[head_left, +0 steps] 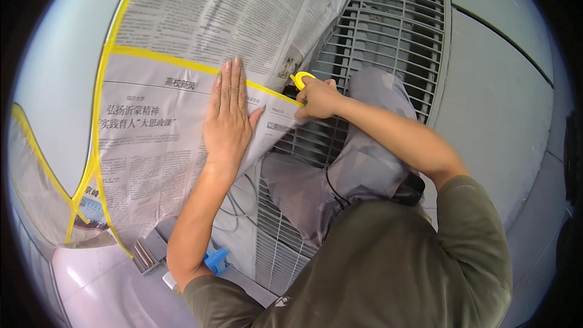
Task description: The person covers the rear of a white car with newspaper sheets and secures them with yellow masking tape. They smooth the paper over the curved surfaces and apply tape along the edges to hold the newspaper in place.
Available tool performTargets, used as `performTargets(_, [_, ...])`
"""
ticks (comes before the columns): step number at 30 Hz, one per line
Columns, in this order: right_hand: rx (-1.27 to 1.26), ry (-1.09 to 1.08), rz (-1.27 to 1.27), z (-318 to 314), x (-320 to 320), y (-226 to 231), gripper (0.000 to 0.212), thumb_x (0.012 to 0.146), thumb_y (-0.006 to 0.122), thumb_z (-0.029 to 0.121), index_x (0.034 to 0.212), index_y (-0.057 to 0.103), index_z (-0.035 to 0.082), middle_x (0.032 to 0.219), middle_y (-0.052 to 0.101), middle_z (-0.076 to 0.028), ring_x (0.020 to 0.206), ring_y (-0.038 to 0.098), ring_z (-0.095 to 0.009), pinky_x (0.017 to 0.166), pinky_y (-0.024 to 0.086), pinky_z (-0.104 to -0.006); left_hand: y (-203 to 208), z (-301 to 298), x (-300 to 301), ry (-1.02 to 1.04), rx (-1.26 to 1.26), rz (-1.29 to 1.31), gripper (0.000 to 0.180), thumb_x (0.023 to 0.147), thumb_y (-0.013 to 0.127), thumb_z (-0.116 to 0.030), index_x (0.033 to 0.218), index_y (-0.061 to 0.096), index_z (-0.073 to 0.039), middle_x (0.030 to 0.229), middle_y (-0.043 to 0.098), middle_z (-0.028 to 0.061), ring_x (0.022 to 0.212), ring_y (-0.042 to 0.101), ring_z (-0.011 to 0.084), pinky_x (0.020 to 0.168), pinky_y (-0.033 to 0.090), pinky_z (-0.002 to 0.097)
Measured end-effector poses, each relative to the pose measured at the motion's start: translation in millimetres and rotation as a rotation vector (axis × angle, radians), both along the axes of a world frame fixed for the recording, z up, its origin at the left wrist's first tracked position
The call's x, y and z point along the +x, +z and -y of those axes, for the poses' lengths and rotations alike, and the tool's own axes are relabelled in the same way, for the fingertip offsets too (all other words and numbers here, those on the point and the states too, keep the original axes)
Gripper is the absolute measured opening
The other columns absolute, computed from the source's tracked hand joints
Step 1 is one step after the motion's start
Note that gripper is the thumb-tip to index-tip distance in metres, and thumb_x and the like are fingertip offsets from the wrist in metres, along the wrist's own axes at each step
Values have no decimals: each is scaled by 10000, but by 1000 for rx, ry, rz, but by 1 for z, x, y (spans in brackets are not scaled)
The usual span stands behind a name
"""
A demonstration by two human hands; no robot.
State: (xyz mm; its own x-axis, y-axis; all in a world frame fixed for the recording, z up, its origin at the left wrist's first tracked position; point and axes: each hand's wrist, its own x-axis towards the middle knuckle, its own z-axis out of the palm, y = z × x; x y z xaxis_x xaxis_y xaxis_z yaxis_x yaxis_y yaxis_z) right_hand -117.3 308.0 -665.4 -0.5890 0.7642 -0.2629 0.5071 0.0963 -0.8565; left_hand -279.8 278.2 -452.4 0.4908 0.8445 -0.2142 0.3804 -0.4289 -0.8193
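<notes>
Sheets of newspaper (pixel 152 152) cover a pale, smooth panel (pixel 67 67), with yellow masking tape (pixel 105 67) along their edge. A strip of the same tape (pixel 161 58) crosses the paper where two sheets meet. My left hand (pixel 228 115) lies flat on the newspaper, fingers together and stretched out, with the fingertips over the strip. At the strip's right end, my right hand (pixel 320 98) grips a roll of yellow masking tape (pixel 303 78). The roll stands by the paper's loose right edge; part of it is hidden by my fingers.
Under my legs runs a metal floor grating (pixel 395 18), with grey floor plates (pixel 486 91) to its right. A blue plastic piece (pixel 217 260), a ribbed metal part (pixel 147 254) and a thin cable (pixel 240 206) lie near my left forearm. More taped newspaper (pixel 36 188) is at far left.
</notes>
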Motion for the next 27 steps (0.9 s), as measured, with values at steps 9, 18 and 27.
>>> performTargets(9, [-121, -29, 100, -10, -18, -45, 320, 827, 869, 458, 1071, 835, 255, 1169, 689, -31, 1183, 642, -277, 940, 377, -535, -36, 1, 7, -18, -117, -164, 844, 1061, 441, -579, 1658, 310, 3, 1771, 209, 141, 1647, 161, 289, 1354, 99, 437])
performTargets(18, [30, 41, 181, 10, -2, -36, 294, 849, 853, 422, 1085, 822, 250, 1193, 662, -62, 1199, 642, -293, 927, 397, -552, -40, -6, 7, -173, -279, 298, 622, 993, 639, -324, 1523, 502, -27, 1523, 531, 110, 1477, 439, 275, 1307, 260, 465])
performTargets(27, [1, -150, 216, 8, -9, -38, 313, 925, 754, 358, 1208, 779, 228, 1247, 656, -89, 1256, 609, -288, 964, 401, -585, -36, -21, 45, -136, -261, 475, 271, 881, 775, -269, 1009, 723, -36, 1187, 614, 111, 1261, 539, 326, 1243, 316, 503])
